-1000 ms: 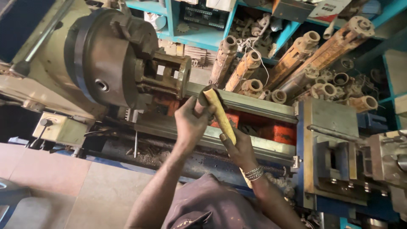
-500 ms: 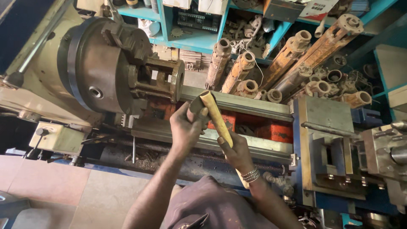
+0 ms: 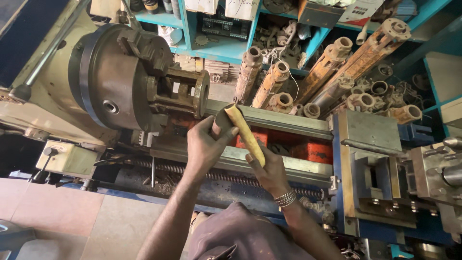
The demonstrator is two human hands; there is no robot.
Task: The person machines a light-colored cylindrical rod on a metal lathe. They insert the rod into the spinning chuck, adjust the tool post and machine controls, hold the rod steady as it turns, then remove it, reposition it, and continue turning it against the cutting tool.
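Behind hands (image 3: 236, 154), bar's (image 3: 245, 135) lower end

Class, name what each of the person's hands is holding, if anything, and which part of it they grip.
Both hold one yellowish bar: left hand at its upper end, right hand at its lower end.

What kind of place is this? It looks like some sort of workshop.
Most likely a metalworking machine shop. A big lathe with a heavy chuck fills the view, rusty metal pipes and cylinders lean against blue shelves, and both hands hold a yellowish bar over the lathe bed.
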